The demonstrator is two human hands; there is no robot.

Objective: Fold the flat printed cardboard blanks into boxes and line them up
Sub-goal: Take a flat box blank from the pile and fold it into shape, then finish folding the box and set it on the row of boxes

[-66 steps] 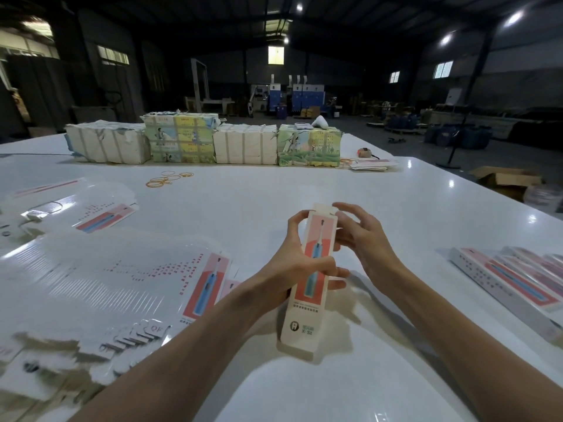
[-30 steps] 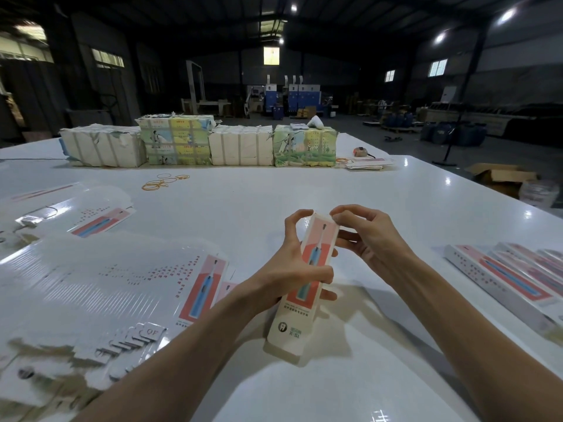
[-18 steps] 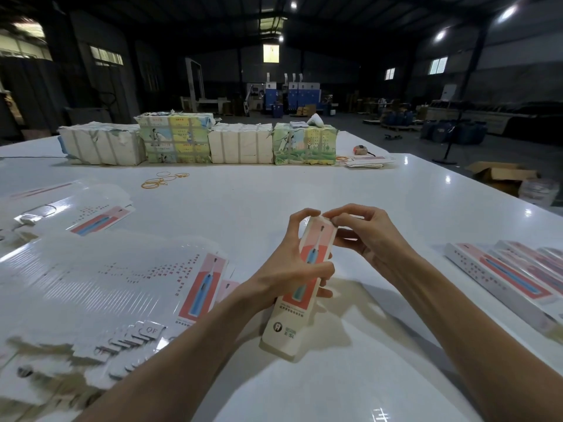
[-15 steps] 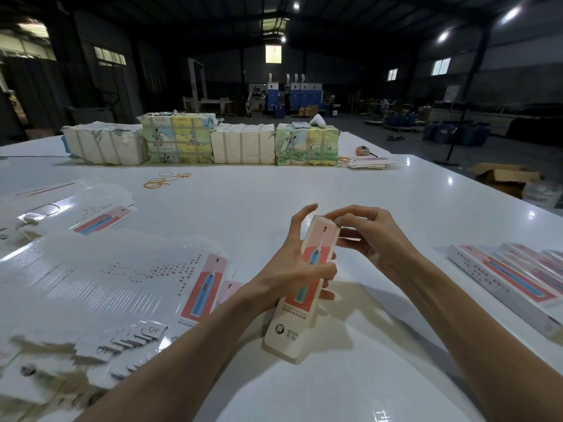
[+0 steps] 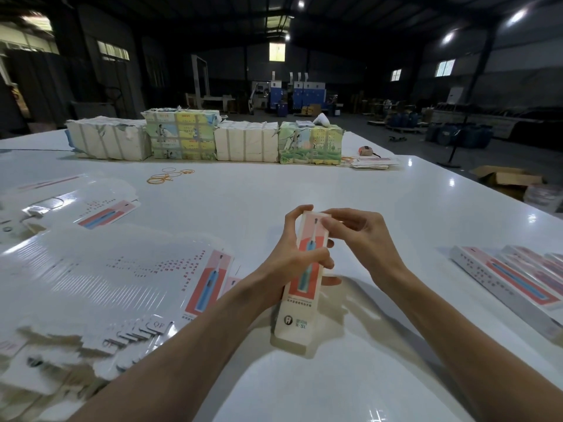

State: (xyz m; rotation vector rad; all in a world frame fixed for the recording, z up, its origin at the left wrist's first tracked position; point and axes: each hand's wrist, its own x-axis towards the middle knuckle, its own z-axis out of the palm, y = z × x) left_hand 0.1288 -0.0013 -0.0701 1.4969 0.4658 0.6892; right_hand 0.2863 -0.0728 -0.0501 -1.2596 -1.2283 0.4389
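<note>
Right fingertips (image 5: 326, 221) are curled and pinching down on the top end of the box (image 5: 300, 309). Looks like an end-flap tuck, but the flap is hidden under the fingers, so can't confirm it's seated. Right hand (image 5: 367, 243) comes in from the side, probably so the push runs along the box axis. Left hand (image 5: 291, 258) wraps the mid-section, thumb across the printed front, other fingers behind. I read that as the reaction clamp, holding the sleeve square so it doesn't collapse flat under the tuck. Box is tilted, top leaning away, bottom end at or just above the table (image 5: 274, 193) below the wrists; contact unclear. Judgement: top closure in progress, this unit nearly done. Near, left of the left hand: fanned stack of flat blanks (image 5: 128, 269), overlapped, likely so one edge peels off at a time; second fan (image 5: 100, 210) further out. Well apart, right of the right hand: finished boxes (image 5: 515, 280) lying side by side, print up. That's the line-up, so this one presumably joins the row. Far beyond the fingertips: rubber bands (image 5: 166, 176), then wrapped bundles (image 5: 182, 138) at the table edge, likely unopened stock. Risk: over-pushing creases the flap.
</note>
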